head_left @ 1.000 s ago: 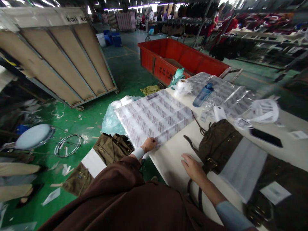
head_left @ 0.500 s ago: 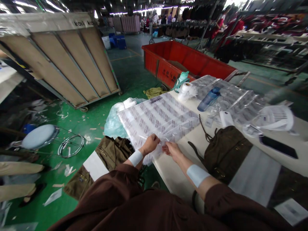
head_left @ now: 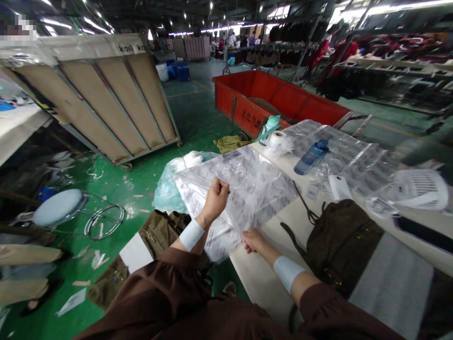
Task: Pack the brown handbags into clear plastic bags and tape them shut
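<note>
A pile of clear plastic bags with printed lettering (head_left: 262,189) lies at the table's near left corner, its top layer rumpled and raised. My left hand (head_left: 216,199) is closed in a pinch on the top bag, held above the pile. Lower and to the right, my right hand (head_left: 254,240) has its fingers closed at the bag's near edge. A folded olive-brown garment (head_left: 341,241) with a white paper band (head_left: 392,278) lies to the right of my right hand. Another brown garment with a white band (head_left: 161,233) hangs or lies left of my left forearm; its support is hidden.
On the table stand a blue bottle (head_left: 311,157), a white roll (head_left: 276,140), a white fan (head_left: 421,186) and a dark phone (head_left: 428,233). An orange-red cart (head_left: 244,111) and a tall tan trolley (head_left: 102,104) stand beyond. A round stool (head_left: 58,208) is at left.
My left hand has risen and moved slightly left, away from my right hand, pulling up the top bag. The flat printed surface has become creased. My right hand has moved slightly nearer to me.
</note>
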Tool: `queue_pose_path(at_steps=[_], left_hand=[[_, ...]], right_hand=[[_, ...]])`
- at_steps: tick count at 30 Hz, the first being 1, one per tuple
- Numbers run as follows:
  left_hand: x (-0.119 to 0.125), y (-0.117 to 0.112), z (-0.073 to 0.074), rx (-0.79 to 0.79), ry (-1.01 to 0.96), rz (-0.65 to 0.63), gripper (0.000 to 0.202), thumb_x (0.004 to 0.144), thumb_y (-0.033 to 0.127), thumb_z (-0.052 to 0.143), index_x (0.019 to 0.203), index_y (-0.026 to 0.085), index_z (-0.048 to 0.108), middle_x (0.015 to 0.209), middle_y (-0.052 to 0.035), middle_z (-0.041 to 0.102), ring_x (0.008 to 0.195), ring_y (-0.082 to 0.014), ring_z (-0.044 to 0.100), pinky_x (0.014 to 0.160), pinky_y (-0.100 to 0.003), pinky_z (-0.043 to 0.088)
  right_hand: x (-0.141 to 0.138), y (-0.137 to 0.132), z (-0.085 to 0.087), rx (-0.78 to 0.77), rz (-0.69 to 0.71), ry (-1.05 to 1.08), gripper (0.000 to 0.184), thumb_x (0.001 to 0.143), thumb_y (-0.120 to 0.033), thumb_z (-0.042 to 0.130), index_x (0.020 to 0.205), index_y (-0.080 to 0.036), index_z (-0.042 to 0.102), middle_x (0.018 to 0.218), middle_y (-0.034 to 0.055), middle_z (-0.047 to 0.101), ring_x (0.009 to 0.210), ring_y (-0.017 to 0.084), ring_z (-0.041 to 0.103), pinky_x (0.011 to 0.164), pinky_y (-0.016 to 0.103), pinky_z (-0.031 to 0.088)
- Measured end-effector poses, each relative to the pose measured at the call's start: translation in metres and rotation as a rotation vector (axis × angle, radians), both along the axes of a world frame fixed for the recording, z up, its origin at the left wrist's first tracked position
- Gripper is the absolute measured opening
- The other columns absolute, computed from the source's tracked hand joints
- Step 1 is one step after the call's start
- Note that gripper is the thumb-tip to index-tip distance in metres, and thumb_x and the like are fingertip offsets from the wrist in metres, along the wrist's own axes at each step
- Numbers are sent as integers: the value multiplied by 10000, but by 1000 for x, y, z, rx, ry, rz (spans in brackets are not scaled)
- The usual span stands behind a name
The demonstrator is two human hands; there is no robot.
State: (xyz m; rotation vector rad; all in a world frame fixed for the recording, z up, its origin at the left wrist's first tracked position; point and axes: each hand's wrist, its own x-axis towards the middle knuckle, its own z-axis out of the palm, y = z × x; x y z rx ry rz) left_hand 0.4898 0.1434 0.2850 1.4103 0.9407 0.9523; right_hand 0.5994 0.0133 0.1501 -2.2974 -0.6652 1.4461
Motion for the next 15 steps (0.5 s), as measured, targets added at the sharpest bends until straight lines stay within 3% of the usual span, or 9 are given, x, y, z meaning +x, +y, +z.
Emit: queue_pose_path(at_steps=[2, 4, 6, 8, 10, 12, 15], left_hand=[[-2, -4, -2, 121, 115, -42, 160, 835, 303, 453, 734, 199, 383, 602, 50, 447, 516, -76, 414, 511, -197, 347], [-6, -8, -3, 213, 179, -53, 155, 854, 297, 434, 742, 200, 388, 636, 36, 466, 576, -92, 445, 571, -218, 369], [-9, -13, -3, 276, 206, -64, 143, 866, 279, 420, 749, 202, 389, 663, 29, 472, 620, -104, 458, 615, -233, 376], [-12, -17, 0, 312, 214, -92, 138, 874, 268, 410, 754, 204, 386, 679, 28, 464, 637, -108, 455, 630, -239, 373], [-15, -23, 6, 325, 210, -114, 144, 883, 269, 396, 755, 206, 381, 690, 28, 453, 641, -110, 448, 630, -240, 370], [-18, -30, 14, 319, 198, -129, 151, 893, 279, 386, 762, 205, 384, 700, 27, 449, 648, -109, 448, 633, -238, 369], [-19, -46, 22, 272, 171, -217, 162, 911, 298, 370, 782, 203, 397, 717, 21, 464, 667, -110, 457, 644, -234, 378]], right_hand=[[9, -1, 14, 102, 86, -185, 294, 821, -371, 524, 640, -144, 562, 553, 90, 588, 536, 187, 575, 518, 270, 401], [19, 3, 33, 364, 139, -542, 354, 802, -472, 550, 895, -133, 595, 821, 143, 646, 790, 252, 609, 703, 343, 443], [30, 15, 54, 650, 124, -915, 553, 787, -509, 563, 1176, -124, 490, 1133, 189, 571, 1061, 299, 522, 893, 414, 379], [42, 38, 70, 811, 114, -1129, 673, 790, -472, 577, 1316, -112, 361, 1327, 207, 424, 1219, 313, 385, 990, 451, 275], [59, 64, 76, 858, 202, -1218, 603, 820, -377, 554, 1332, -129, 353, 1370, 181, 387, 1250, 298, 340, 1007, 453, 223], [84, 85, 74, 818, 267, -1238, 436, 842, -295, 507, 1249, -150, 455, 1304, 146, 471, 1194, 277, 392, 976, 431, 234], [133, 97, 63, 714, 200, -1276, 251, 875, -275, 420, 1012, -156, 594, 1094, 118, 601, 1020, 248, 491, 889, 388, 279]])
